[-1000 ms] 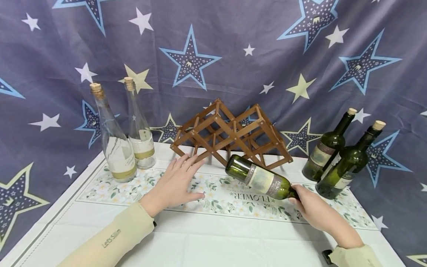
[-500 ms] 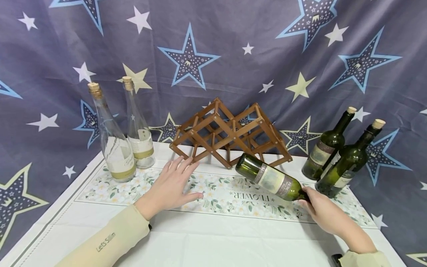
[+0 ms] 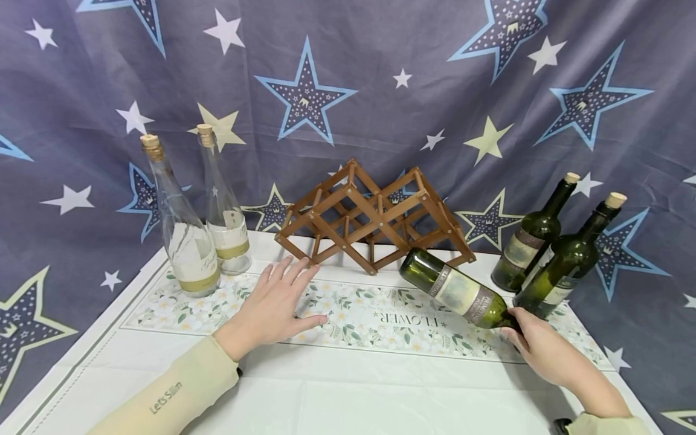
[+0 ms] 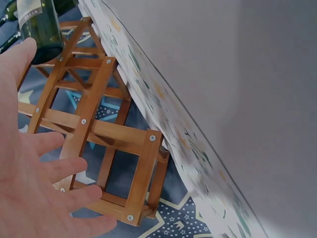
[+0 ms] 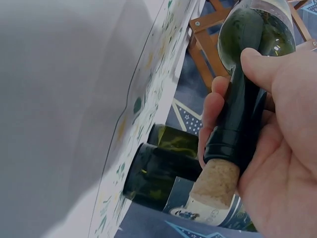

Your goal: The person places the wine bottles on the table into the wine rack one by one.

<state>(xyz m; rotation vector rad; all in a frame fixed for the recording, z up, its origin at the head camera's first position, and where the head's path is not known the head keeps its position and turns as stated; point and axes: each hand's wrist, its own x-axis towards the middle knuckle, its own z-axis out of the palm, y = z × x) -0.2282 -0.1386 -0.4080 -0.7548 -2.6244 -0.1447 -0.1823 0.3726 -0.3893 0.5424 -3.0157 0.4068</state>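
My right hand grips a green wine bottle by its neck. The bottle is tilted, its base pointing up and left toward the wooden wine rack. In the right wrist view, fingers and thumb wrap the dark neck, and a cork sits in its mouth. My left hand is held with fingers spread before the rack's left end, holding nothing. The left wrist view shows the rack beyond those fingers; whether they touch it I cannot tell.
Two clear corked bottles, one nearer and one behind, stand at the left. Two green corked bottles, a front one and a rear one, stand at the right. A flower-print runner crosses the white table before a starry curtain.
The right hand has carried the green wine bottle to the right, away from the rack's middle. My left hand has shifted slightly left, still spread.
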